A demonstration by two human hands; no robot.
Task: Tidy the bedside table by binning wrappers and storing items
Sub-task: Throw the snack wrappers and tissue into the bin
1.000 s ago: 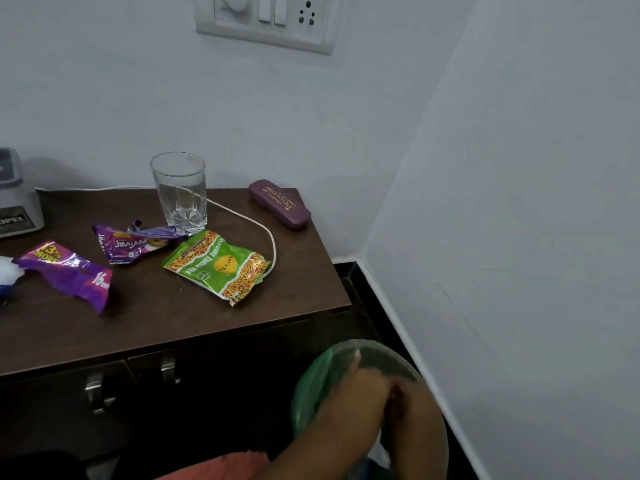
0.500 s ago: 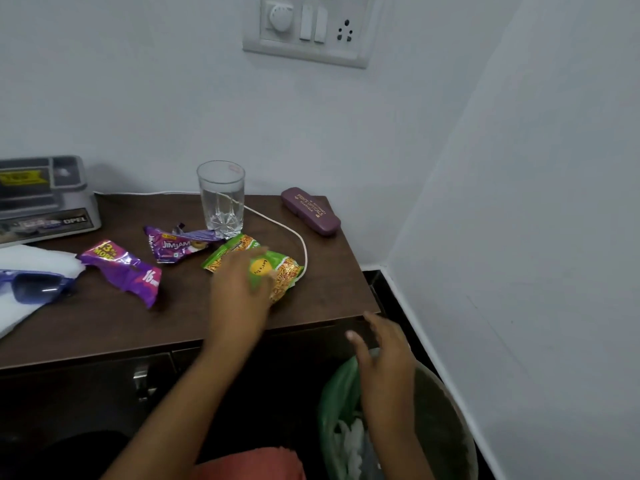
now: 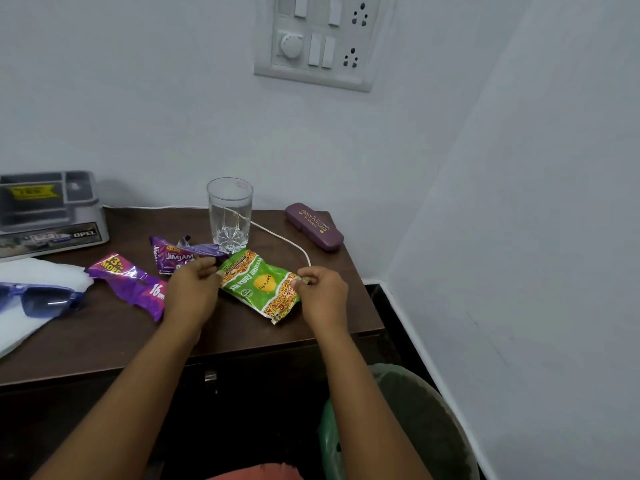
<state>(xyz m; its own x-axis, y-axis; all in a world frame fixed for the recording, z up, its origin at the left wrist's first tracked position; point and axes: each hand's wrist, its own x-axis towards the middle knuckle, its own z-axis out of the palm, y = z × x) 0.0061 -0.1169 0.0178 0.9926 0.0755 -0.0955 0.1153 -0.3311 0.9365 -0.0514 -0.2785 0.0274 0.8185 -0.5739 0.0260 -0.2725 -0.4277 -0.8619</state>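
1. Moved since half a second ago: right hand [image 3: 323,294] up from the bin [image 3: 426,420] to the green snack wrapper [image 3: 259,284]; left hand [image 3: 192,289] shifted onto the wrapper's left end.
2. Nearest, lower right: bin with green liner on the floor, beside the counter [image 3: 86,344].
3. Above it, both forearms reaching forward over the counter's front edge.
4. Left grip narrow, fingers pinched on the green snack wrapper's upper left corner; right grip narrow, pinched on its right edge. Wrapper lying flat near the counter's front right.
5. Left of the hands: purple wrapper [image 3: 131,285], crumpled, and a second purple wrapper marked JimJam [image 3: 173,254] just behind it.
6. Far left: blue sunglasses [image 3: 38,299] on a white cloth [image 3: 34,275].
7. Further back: clear glass [image 3: 229,214], upright, white cable [image 3: 287,242] running past it, maroon spectacle case [image 3: 314,226] at the rear right corner, grey box [image 3: 48,213] at the rear left.
8. On the wall behind: white switch panel [image 3: 320,39].
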